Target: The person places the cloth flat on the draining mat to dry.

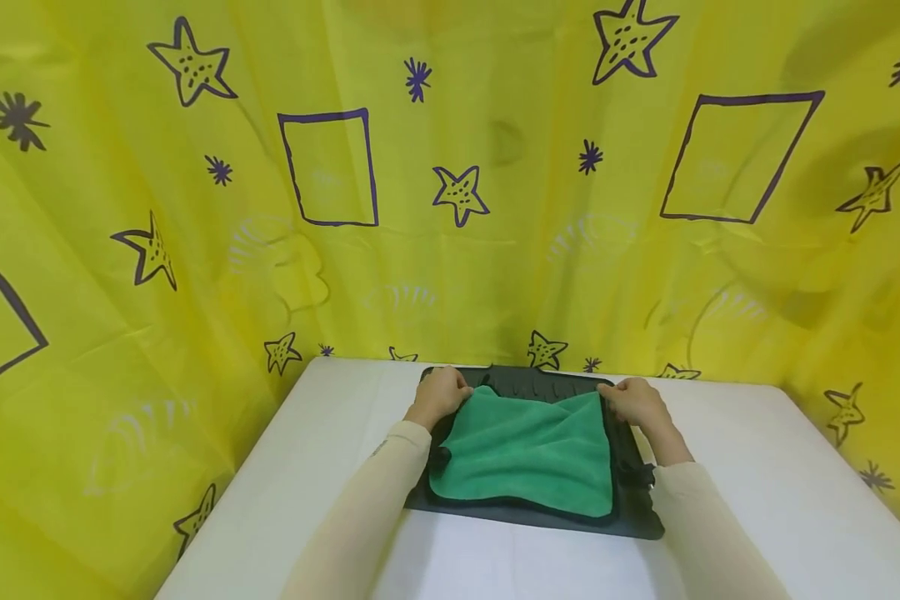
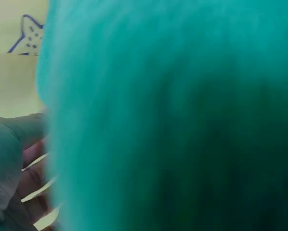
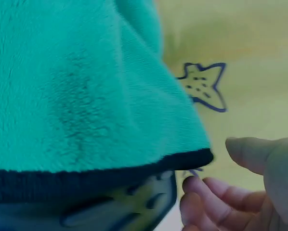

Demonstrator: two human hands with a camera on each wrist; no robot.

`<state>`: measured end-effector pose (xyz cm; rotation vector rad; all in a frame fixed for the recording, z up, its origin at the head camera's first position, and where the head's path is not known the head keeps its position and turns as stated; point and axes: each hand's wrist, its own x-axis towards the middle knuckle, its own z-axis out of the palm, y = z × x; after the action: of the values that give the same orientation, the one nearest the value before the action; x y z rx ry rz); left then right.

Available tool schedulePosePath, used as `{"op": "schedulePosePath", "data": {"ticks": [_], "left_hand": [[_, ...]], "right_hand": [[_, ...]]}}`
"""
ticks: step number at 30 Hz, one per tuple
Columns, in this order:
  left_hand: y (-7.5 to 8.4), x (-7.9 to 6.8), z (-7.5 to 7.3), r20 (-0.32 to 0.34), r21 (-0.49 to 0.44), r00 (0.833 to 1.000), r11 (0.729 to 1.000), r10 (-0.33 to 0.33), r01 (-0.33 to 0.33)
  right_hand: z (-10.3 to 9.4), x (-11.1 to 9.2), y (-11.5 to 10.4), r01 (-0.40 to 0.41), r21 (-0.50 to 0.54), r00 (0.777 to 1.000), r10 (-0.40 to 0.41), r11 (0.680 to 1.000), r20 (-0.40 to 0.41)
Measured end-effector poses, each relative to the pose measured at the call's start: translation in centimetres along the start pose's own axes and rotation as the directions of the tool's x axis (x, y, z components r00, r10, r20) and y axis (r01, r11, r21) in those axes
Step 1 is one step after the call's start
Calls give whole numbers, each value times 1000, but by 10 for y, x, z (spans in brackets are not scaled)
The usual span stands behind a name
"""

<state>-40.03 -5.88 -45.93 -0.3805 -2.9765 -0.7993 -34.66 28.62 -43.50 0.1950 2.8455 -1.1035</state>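
A green plush cloth (image 1: pixel 528 454) with dark edging is spread over a black ridged tray-like board (image 1: pixel 555 383). At its far left corner my left hand (image 1: pixel 441 392) pinches the cloth. In the left wrist view the cloth, close and blurred, hides the tips of that hand's thumb and fingers. My right hand (image 1: pixel 637 404) is at the far right corner. The right wrist view shows its thumb (image 3: pixel 250 151) and fingers (image 3: pixel 206 202) parted beside the dark-edged corner, with a small gap between them and the cloth.
The board lies on a white table (image 1: pixel 330 442). Dark fittings stick out at the board's sides, one (image 1: pixel 636 475) by my right forearm. Behind the table hangs a yellow curtain (image 1: pixel 510 275) printed with stars and frames.
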Motion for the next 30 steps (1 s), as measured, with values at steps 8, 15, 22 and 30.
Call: {"op": "schedulePosePath", "data": {"ticks": [8, 15, 22, 30], "left_hand": [[14, -2, 7, 92, 57, 994, 997, -62, 57], [14, -2, 10, 109, 41, 989, 995, -96, 92], [14, 1, 13, 112, -2, 985, 991, -133, 134], [14, 6, 15, 112, -50, 976, 980, -187, 194]], "right_hand": [[11, 9, 11, -21, 44, 1000, 21, 999, -10], [18, 14, 21, -31, 115, 999, 30, 993, 17], [20, 13, 27, 14, 146, 999, -19, 989, 27], [20, 13, 28, 65, 181, 998, -67, 981, 3]]}}
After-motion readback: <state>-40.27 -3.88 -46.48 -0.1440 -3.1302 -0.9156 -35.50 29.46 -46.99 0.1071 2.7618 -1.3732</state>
